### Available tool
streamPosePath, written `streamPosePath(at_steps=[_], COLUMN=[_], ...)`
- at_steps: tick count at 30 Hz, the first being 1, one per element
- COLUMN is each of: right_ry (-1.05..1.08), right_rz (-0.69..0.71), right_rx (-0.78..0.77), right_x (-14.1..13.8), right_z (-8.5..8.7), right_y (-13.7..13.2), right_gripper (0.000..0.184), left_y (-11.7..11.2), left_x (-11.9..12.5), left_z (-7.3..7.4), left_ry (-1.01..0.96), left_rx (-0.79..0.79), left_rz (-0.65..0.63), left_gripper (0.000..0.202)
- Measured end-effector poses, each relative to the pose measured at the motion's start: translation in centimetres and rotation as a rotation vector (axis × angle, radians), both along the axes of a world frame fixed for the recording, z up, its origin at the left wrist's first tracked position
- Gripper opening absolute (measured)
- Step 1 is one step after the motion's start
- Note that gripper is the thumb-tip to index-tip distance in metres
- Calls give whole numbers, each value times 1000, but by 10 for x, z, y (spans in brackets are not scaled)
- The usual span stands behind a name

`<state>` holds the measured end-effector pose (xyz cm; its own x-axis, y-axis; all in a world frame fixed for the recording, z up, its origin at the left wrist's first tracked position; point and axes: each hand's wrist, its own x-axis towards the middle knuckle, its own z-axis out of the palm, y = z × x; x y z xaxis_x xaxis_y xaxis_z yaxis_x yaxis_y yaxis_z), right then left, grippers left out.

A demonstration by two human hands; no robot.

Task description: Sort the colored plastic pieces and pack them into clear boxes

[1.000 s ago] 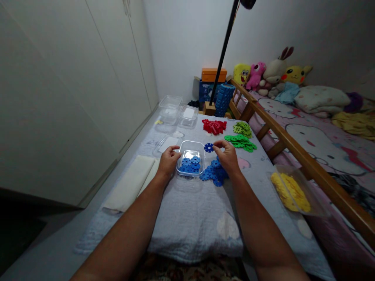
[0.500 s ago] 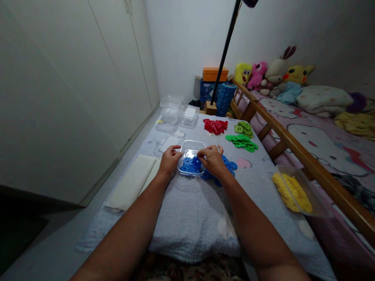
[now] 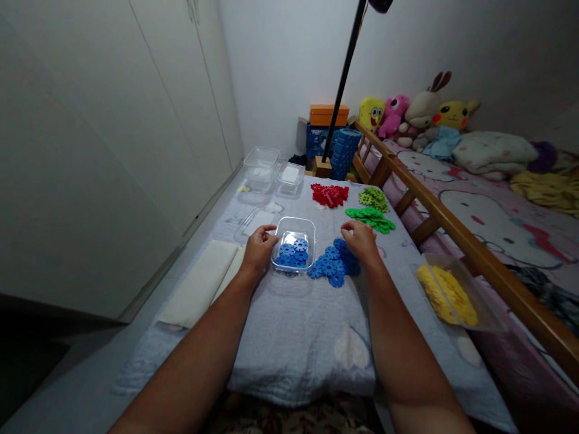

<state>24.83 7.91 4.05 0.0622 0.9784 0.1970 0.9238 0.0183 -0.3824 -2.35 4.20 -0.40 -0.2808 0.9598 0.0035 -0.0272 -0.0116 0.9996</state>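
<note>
My left hand (image 3: 260, 246) grips the left rim of a clear plastic container (image 3: 293, 224), thumb and fingers closed on it. Several blue snowflake discs (image 3: 292, 254) lie inside. To the container's right spreads a loose pile of blue snowflake discs (image 3: 330, 264) on the cloth. My right hand (image 3: 360, 240) is over the far right edge of this pile. Its fingers are curled together, and whatever may be between them is hidden.
Red discs (image 3: 330, 195), bright green discs (image 3: 371, 220) and yellow-green discs (image 3: 373, 198) lie farther back. Clear containers (image 3: 261, 163) stand at the back left, a folded cloth (image 3: 199, 283) in front. A bag of yellow pieces (image 3: 447, 295) rests by the wooden bed rail (image 3: 434, 208).
My right hand has moved right, from over the container's right rim to the far side of the blue pile. My left hand stays on the container.
</note>
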Motion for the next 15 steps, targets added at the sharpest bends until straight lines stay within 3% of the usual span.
streamPosePath(at_steps=[8, 15], right_ry=[-198, -91], right_rz=[23, 37], right_rx=[-239, -218], right_x=[9, 12], right_z=[-19, -19], right_y=[-1, 1], right_gripper=[33, 21], left_y=[-1, -2], left_x=[1, 1], left_z=[2, 4], left_ry=[-18, 1], left_rx=[0, 1], left_rz=[4, 6], left_gripper=[44, 44])
